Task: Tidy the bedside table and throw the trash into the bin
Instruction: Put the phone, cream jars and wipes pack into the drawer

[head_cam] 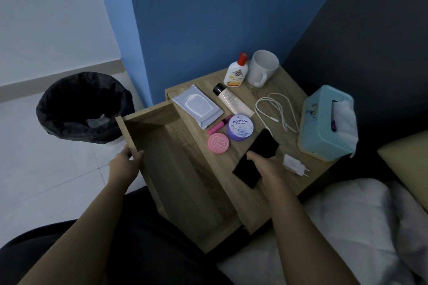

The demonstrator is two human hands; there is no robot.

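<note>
The wooden bedside table (287, 143) has its drawer (176, 169) pulled out, and the drawer looks bare inside. My left hand (126, 163) grips the drawer's front edge. My right hand (266, 168) holds a black phone (261, 146) just above the tabletop. On top lie a wet-wipes pack (196, 105), a cream tube (232, 100), a purple cream jar (240, 127), a pink round compact (218, 143), a pink lip stick (217, 125), a white cable (278, 111) and a white charger plug (295, 165). The bin (83, 109), lined with a black bag, stands on the floor to the left.
At the table's back stand a white lotion bottle with a red cap (236, 71) and a white mug (262, 68). A teal tissue box (326, 122) sits at the right edge. The blue wall is behind; a bed with white bedding (361, 227) lies at the right.
</note>
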